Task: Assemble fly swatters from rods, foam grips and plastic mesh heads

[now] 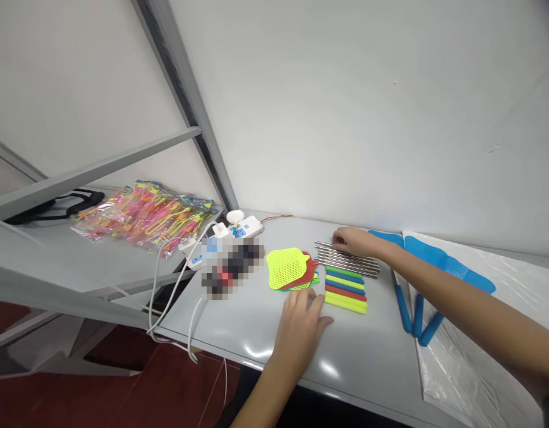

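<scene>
Shiny rods [350,261] lie side by side on the grey table [265,321], at twelve o'clock if the bright tubes [345,285] are the middle of the clock. The person's right hand [352,242] reaches in over the far side of the rods, near their left ends, with its fingers curled down. The fingertips are tucked out of sight, so one cannot tell if they pinch a rod or only touch the row. The left hand [298,318] is at eight o'clock, low over the table, with its thumb apart from its loosely bent fingers, and it seems to hold nothing. Its fingertips are right by the near edge of the swatter heads [286,267], which sit in a pile between nine and ten o'clock, yellow on top and red under it. At three o'clock, blue swatters [423,251] are spread like a fan, partly over a plastic-wrapped pack [461,362]. The step in hand looks like picking out a rod or making the row neat. Getting just one rod would call for a small, tight pinch and a gentle lift, because the rods are thin, lie close together and could roll.
</scene>
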Demonstrator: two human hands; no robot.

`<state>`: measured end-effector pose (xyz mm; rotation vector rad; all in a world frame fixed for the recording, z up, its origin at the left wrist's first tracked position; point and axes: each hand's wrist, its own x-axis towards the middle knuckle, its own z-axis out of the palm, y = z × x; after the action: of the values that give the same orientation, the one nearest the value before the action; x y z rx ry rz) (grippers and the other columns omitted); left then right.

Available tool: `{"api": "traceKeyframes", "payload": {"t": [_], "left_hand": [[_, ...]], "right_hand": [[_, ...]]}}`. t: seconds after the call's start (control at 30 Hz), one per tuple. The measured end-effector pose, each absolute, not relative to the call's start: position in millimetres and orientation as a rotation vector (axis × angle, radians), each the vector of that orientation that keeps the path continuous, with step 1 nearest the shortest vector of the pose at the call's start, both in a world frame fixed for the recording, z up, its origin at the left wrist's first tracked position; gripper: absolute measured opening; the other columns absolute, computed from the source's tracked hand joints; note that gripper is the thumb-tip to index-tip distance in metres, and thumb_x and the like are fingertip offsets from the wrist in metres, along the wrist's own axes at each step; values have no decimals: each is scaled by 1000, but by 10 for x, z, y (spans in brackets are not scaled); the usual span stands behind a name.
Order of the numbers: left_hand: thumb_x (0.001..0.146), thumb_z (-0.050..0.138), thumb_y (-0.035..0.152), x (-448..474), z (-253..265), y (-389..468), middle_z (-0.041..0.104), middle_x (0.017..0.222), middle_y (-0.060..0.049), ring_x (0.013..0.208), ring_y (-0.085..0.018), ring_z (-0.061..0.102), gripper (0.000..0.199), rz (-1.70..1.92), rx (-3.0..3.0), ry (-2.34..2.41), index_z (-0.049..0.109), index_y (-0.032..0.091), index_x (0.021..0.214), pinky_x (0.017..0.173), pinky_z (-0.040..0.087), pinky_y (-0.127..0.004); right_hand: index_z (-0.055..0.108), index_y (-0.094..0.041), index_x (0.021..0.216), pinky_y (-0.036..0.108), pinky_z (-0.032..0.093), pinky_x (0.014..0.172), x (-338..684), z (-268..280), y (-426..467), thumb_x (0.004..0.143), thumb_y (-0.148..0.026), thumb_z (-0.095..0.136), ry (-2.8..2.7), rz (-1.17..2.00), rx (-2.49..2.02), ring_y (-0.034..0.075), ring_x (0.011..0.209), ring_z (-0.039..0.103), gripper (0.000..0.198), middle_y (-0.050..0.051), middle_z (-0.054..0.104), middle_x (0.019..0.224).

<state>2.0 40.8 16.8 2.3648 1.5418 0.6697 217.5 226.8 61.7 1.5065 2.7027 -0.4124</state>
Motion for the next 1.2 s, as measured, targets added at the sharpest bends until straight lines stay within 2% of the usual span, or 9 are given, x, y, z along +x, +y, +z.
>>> {"api": "traceKeyframes", "payload": {"t": [0.2, 0.3, 0.4, 0.53, 0.7, 0.8, 0.87, 1.03, 1.2], "left_hand": [[89, 62, 27, 23, 171, 416, 56, 108, -8, 98, -26, 50, 17, 680, 2373, 1531, 61, 21, 105, 83, 46, -41], [88, 63, 27, 32, 185, 425, 56, 109, -8, 99, -26, 49, 22, 671, 2363, 1541, 60, 21, 110, 84, 46, -42], [88, 63, 25, 37, 195, 425, 55, 108, -7, 100, -26, 49, 25, 672, 2360, 1550, 59, 23, 112, 83, 46, -41], [89, 61, 23, 20, 183, 401, 55, 108, -7, 98, -25, 50, 10, 684, 2372, 1523, 62, 22, 98, 82, 46, -40], [86, 66, 26, 23, 138, 389, 55, 112, -8, 101, -27, 49, 28, 708, 2414, 1472, 58, 23, 113, 83, 45, -41], [88, 63, 23, 28, 130, 383, 56, 112, -8, 101, -26, 49, 15, 729, 2433, 1434, 61, 22, 102, 83, 43, -40], [89, 61, 23, 16, 163, 367, 57, 111, -7, 101, -25, 50, 6, 779, 2409, 1386, 61, 22, 95, 83, 43, -40], [92, 57, 24, 1, 342, 318, 59, 104, -5, 100, -20, 53, 5, 1122, 2146, 1207, 59, 22, 97, 90, 43, -36], [93, 54, 23, 173, 346, 275, 63, 97, -3, 94, -16, 59, 4, 1285, 1846, 1019, 54, 21, 97, 86, 46, -29]], "right_hand": [[62, -14, 98, 32, 50, 72, 2180, 670, 2264, 93, -35, 54, 2649, -365, 1643, 17, 78, 62, 23, 8, 66, 92], [58, -14, 98, 31, 45, 68, 2180, 843, 2190, 93, -27, 48, 2704, -315, 1784, 20, 75, 62, 17, 11, 67, 84], [50, -16, 106, 31, 45, 69, 2204, 1089, 2002, 94, -27, 43, 2799, -277, 1911, 21, 79, 62, 18, 9, 65, 90], [43, -20, 109, 31, 47, 69, 2246, 1286, 1592, 91, -30, 45, 2970, -367, 2092, 19, 79, 60, 20, 6, 60, 94], [44, -23, 99, 30, 47, 66, 2236, 1229, 1085, 88, -28, 50, 3102, -848, 2142, 16, 77, 55, 13, 4, 55, 91], [43, -24, 96, 29, 46, 61, 2222, 1172, 882, 90, -26, 48, 3089, -1261, 2147, 15, 71, 51, 8, 1, 51, 86], [42, -25, 95, 29, 45, 59, 2211, 1152, 788, 91, -26, 46, 3038, -1651, 2092, 13, 65, 49, 6, 0, 48, 82], [39, -26, 89, 31, 44, 56, 2113, 1176, 638, 83, -17, 42, 2681, -2610, 1943, 14, 62, 46, 11, -2, 43, 76], [38, -25, 79, 27, 30, 49, 1985, 1290, 554, 78, -13, 42, 2343, -3196, 1906, 13, 54, 31, 13, -4, 33, 67]]}}
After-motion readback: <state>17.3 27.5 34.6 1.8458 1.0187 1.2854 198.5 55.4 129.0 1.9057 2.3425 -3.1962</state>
